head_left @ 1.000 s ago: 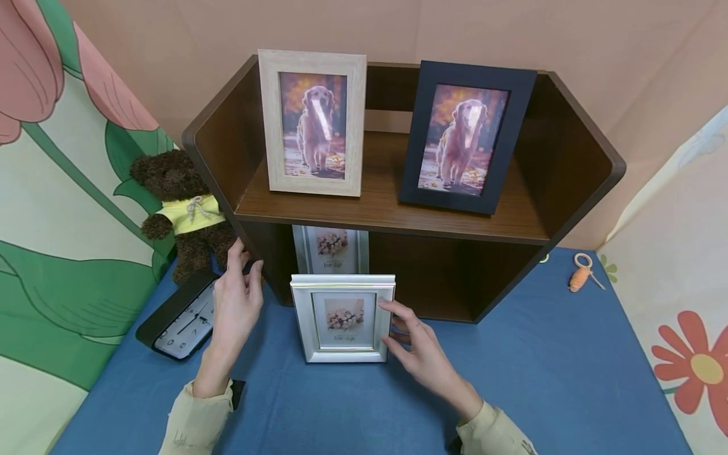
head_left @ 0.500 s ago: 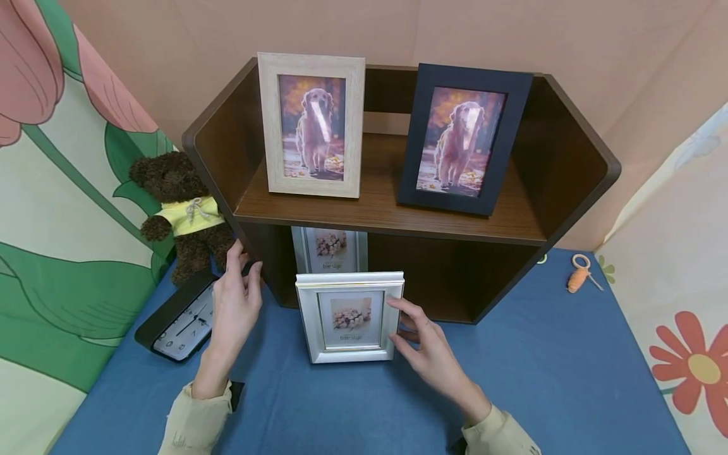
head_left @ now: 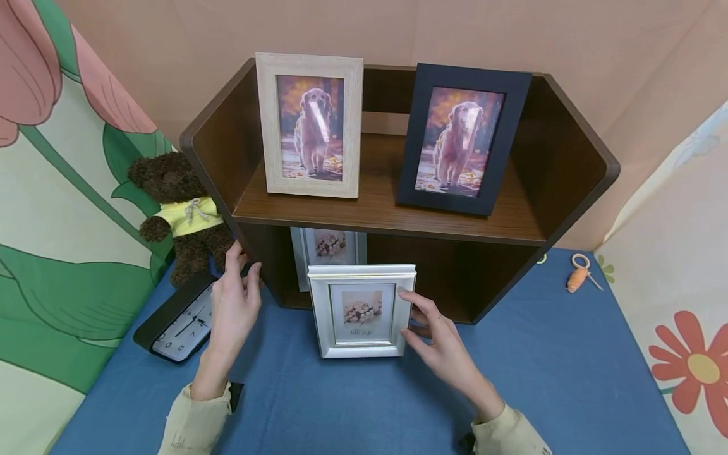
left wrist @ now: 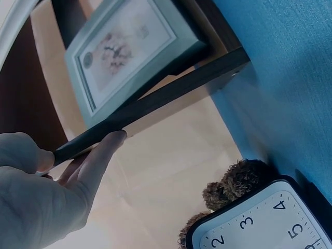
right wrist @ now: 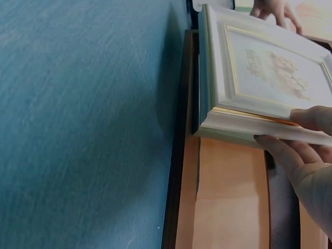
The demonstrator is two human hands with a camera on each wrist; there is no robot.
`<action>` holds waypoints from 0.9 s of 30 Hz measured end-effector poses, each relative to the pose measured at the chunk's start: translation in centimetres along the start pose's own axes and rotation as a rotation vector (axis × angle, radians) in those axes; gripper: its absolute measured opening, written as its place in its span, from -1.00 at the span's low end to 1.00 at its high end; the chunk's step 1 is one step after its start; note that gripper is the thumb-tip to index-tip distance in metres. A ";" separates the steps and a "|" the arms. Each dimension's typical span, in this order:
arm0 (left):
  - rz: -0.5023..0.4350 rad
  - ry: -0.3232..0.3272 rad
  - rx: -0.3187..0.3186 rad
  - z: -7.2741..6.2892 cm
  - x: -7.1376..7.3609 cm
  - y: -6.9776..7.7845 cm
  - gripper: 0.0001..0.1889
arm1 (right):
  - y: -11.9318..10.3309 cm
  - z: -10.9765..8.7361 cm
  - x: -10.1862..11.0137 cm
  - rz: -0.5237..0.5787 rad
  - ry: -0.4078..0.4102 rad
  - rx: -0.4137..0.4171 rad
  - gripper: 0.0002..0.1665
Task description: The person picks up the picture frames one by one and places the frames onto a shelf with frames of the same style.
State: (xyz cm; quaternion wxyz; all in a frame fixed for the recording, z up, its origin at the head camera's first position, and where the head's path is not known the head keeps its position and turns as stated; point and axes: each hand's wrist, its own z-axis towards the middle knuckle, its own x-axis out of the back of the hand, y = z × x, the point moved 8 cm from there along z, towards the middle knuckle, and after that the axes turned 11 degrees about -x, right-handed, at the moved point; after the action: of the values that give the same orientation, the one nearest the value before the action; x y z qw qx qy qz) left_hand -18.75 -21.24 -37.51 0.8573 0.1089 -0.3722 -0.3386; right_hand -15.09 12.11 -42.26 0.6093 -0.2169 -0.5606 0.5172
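My right hand (head_left: 438,335) pinches the right side of a white picture frame (head_left: 320,316) with a flower picture, thumb in front and fingers behind. The frame is held upright before the lower opening of a dark brown shelf (head_left: 370,218). My left hand (head_left: 236,303) grips the front edge of the shelf's left side panel; in the left wrist view its thumb and fingers lie on either side of that panel (left wrist: 171,96). Inside the lower compartment stands a grey-green picture frame (left wrist: 179,31), partly hidden behind the white one in the head view.
On the upper shelf stand a pale wood photo frame (head_left: 264,126) and a dark blue one (head_left: 406,164). Left of the shelf are a brown teddy bear (head_left: 190,218) and a black-rimmed clock (head_left: 182,325). A small orange toy (head_left: 576,278) lies right on the blue cloth (head_left: 318,411).
My right hand has carried the white picture frame rightward and slightly up, uncovering more of the frame behind it. The left hand stays on the shelf panel.
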 end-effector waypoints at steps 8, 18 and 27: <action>-0.004 -0.001 -0.004 0.0 0.0 -0.1 -0.46 | 0.2 0.2 0.9 -0.007 0.010 -0.016 0.04; -0.004 0.000 -0.004 -0.1 0.0 -0.2 -0.48 | 0.8 0.3 2.3 -0.033 0.064 -0.013 0.05; -0.004 0.007 -0.011 -0.1 -0.1 -0.2 -0.48 | 1.5 0.9 4.0 -0.049 0.107 -0.026 0.04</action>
State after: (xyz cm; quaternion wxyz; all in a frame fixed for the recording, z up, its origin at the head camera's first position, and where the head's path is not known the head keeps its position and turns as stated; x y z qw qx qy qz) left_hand -18.77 -21.34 -37.71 0.8585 0.1062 -0.3669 -0.3421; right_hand -17.13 15.91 -41.43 0.6477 -0.2384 -0.5392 0.4826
